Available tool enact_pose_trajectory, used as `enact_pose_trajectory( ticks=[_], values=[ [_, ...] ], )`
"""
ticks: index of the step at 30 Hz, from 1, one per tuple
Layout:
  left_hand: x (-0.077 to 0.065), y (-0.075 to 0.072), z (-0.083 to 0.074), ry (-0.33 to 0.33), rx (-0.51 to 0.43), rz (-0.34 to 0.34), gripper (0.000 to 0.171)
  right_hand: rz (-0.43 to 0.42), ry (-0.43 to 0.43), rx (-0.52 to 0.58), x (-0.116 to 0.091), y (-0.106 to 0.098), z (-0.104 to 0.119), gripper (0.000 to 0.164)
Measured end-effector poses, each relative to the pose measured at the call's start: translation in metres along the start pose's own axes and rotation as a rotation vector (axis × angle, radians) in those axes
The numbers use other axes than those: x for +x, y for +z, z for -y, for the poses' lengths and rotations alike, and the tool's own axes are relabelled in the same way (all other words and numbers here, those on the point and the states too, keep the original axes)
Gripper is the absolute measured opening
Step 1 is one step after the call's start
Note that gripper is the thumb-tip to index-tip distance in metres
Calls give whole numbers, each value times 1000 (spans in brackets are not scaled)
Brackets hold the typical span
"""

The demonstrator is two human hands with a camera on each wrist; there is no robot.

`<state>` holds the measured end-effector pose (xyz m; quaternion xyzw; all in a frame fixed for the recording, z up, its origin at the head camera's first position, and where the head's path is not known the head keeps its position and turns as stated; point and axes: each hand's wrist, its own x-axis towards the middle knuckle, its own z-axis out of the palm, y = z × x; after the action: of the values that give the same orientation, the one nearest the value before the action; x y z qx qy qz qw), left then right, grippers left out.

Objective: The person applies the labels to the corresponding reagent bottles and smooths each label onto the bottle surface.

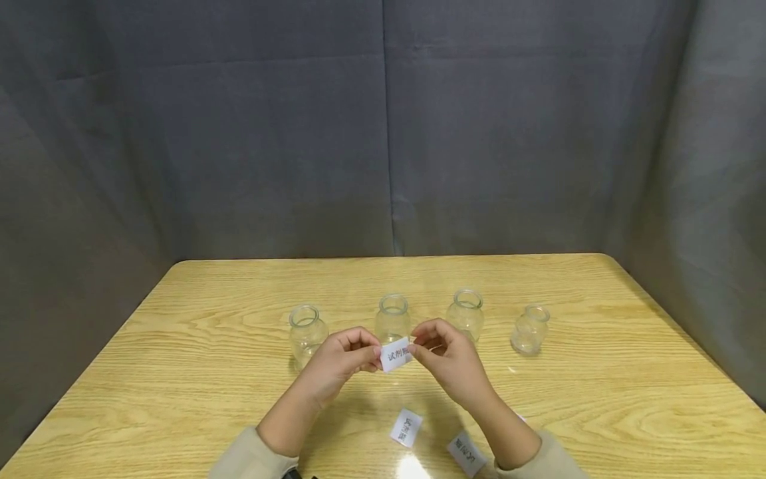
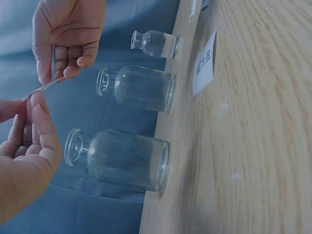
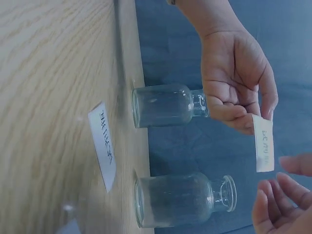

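Note:
A small white label [image 1: 395,354] with printed characters is held up above the table. My left hand [image 1: 335,364] pinches its left end between thumb and fingers; the right wrist view shows that grip on the label [image 3: 264,146] plainly. My right hand [image 1: 451,362] is at the other end, its thumb overlapping the label in the head view. In the right wrist view a gap shows between that hand's thumb [image 3: 296,164] and loosely bent fingers, with the label's end just beside them. Edge-on, the label [image 2: 51,84] looks like a thin strip in the left wrist view.
Several clear glass bottles stand behind the hands: one at left [image 1: 305,329], one in the middle [image 1: 392,316], one right of it [image 1: 467,309], and a smaller one [image 1: 530,329] farthest right. Two more labels lie in front, one central [image 1: 406,428], another [image 1: 467,454] by the right forearm.

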<state>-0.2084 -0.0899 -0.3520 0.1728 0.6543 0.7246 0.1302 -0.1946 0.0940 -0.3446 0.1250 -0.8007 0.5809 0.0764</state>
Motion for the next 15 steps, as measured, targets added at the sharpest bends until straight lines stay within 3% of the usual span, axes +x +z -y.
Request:
enact_pose_trajectory(
  ticks=[6,15],
  values=[
    [1,2,1,-4,-1,10,4,-19,-24,-42,-3,4,0,11],
    [1,5,2,2,-23,46,2,45,1,-63,-8,7,0,15]
  ],
)
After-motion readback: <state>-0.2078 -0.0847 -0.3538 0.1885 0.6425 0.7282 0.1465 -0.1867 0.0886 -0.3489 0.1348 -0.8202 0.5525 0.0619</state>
